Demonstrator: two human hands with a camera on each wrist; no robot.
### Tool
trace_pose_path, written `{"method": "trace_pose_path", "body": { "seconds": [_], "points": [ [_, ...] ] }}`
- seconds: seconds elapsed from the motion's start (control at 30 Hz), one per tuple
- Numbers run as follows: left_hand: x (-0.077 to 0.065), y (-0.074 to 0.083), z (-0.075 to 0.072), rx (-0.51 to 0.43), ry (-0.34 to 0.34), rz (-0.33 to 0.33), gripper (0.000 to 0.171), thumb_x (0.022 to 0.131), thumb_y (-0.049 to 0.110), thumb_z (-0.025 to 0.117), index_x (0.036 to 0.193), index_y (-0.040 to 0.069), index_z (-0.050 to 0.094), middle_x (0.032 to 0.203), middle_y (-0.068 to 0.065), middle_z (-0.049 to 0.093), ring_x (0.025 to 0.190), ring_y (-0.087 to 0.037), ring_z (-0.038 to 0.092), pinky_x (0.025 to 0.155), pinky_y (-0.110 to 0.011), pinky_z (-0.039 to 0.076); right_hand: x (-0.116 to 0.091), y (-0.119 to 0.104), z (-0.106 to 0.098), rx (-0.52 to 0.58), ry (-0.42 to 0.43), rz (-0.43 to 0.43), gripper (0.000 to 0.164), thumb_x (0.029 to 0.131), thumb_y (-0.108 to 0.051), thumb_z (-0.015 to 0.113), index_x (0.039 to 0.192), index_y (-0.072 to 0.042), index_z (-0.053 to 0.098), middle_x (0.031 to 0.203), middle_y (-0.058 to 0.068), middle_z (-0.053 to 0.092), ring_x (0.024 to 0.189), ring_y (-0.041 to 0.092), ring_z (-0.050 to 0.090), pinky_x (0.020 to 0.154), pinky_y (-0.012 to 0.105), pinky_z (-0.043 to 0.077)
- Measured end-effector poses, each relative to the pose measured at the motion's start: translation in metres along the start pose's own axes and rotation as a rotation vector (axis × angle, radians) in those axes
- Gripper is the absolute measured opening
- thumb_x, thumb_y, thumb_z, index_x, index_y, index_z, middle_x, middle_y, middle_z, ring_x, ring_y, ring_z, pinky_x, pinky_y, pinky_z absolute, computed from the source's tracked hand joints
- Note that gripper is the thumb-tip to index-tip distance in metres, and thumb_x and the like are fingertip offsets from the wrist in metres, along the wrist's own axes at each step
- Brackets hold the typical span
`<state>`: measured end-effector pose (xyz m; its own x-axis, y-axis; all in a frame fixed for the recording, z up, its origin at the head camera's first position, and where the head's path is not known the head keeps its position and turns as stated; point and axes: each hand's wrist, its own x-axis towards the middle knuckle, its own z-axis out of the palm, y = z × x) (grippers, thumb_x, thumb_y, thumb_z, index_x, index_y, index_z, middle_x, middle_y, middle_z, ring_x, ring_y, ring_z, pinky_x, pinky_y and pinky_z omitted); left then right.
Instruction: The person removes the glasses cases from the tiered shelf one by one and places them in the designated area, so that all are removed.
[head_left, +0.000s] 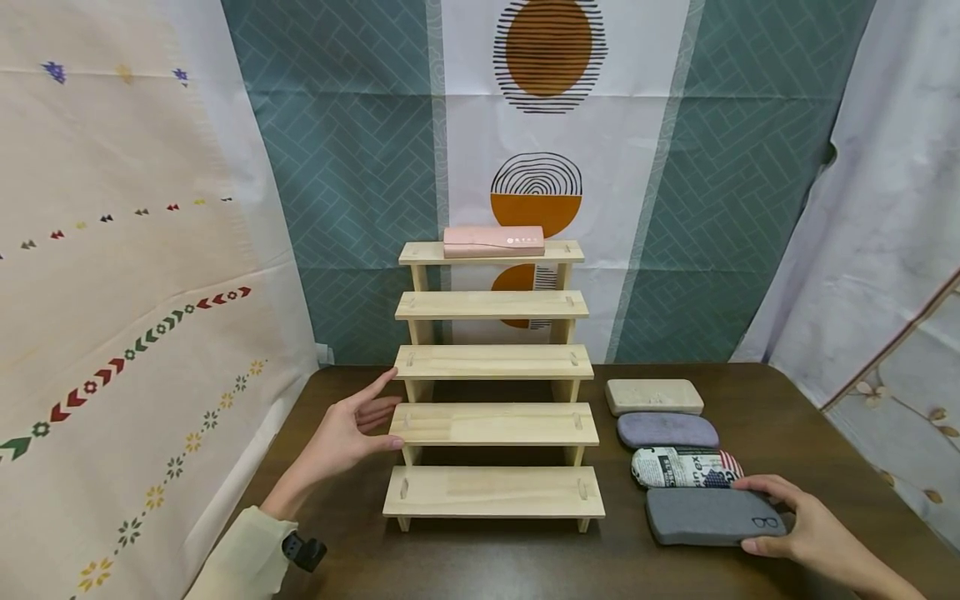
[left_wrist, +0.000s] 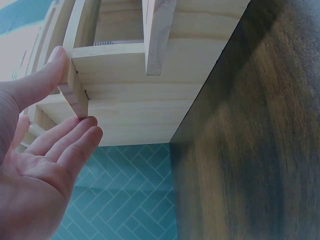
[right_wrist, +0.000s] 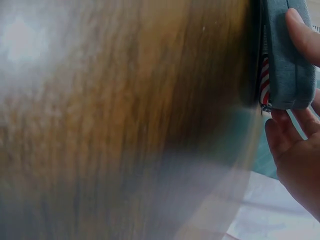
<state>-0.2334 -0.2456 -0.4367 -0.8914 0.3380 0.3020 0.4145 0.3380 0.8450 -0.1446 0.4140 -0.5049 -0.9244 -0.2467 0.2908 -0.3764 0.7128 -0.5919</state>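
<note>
A stepped wooden rack (head_left: 495, 493) with several pale boards stands mid-table. At its left side, my left hand (head_left: 341, 437) holds a board end, thumb on the front edge; its index fingertip reaches the board above. The left wrist view shows thumb and fingers on opposite edges of the board end (left_wrist: 75, 97). On the right, my right hand (head_left: 802, 527) grips the right end of a grey glasses case (head_left: 701, 517) marked with a glasses outline. In the right wrist view, the thumb lies on one side of the grey case (right_wrist: 290, 65), fingers on the other.
Behind the grey case lie a newsprint-patterned case (head_left: 678, 467), a purple case (head_left: 667, 430) and a cream case (head_left: 654, 396), in a row. A pink case (head_left: 492, 242) sits on the rack's top board. Patterned cloths hang around the brown table (head_left: 525, 562).
</note>
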Motion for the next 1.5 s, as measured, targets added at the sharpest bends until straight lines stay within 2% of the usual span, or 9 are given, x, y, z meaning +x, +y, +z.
{"method": "trace_pose_path", "body": {
  "seconds": [0.17, 0.67, 1.17, 1.5],
  "points": [
    [0.000, 0.000, 0.000, 0.003, 0.003, 0.000, 0.105, 0.078, 0.004, 0.094, 0.165, 0.023, 0.039, 0.148, -0.024, 0.056, 0.132, -0.040, 0.060, 0.103, -0.044, 0.054, 0.001, 0.004, 0.002, -0.002, 0.018, -0.049, 0.067, 0.066, -0.010, 0.101, 0.126, -0.009, 0.070, 0.125, -0.019, 0.059, 0.099, -0.003, 0.054, 0.074, 0.014, 0.044],
    [0.000, 0.000, 0.000, 0.020, 0.000, 0.006, 0.105, 0.078, 0.005, 0.094, 0.165, 0.025, 0.038, 0.148, -0.023, 0.056, 0.131, -0.038, 0.061, 0.102, -0.044, 0.055, 0.003, 0.010, 0.004, -0.025, 0.026, -0.087, 0.070, 0.062, -0.012, 0.103, 0.125, -0.011, 0.071, 0.124, -0.015, 0.061, 0.108, -0.008, 0.052, 0.080, 0.005, 0.039],
    [0.000, 0.001, 0.001, 0.013, 0.004, -0.006, 0.105, 0.078, 0.006, 0.094, 0.165, 0.024, 0.039, 0.146, -0.025, 0.058, 0.131, -0.040, 0.061, 0.102, -0.046, 0.054, 0.005, 0.013, 0.005, -0.027, 0.032, -0.104, 0.071, 0.061, -0.012, 0.103, 0.125, -0.013, 0.072, 0.125, -0.010, 0.062, 0.111, -0.009, 0.051, 0.083, 0.005, 0.038],
    [-0.001, 0.001, 0.000, 0.016, 0.004, 0.008, 0.105, 0.078, 0.006, 0.094, 0.166, 0.023, 0.038, 0.146, -0.025, 0.057, 0.130, -0.040, 0.061, 0.102, -0.057, 0.051, 0.005, 0.014, 0.005, -0.022, 0.038, -0.109, 0.072, 0.061, -0.012, 0.103, 0.126, -0.012, 0.072, 0.125, -0.012, 0.062, 0.112, -0.010, 0.051, 0.085, 0.002, 0.036]
  ]
}}
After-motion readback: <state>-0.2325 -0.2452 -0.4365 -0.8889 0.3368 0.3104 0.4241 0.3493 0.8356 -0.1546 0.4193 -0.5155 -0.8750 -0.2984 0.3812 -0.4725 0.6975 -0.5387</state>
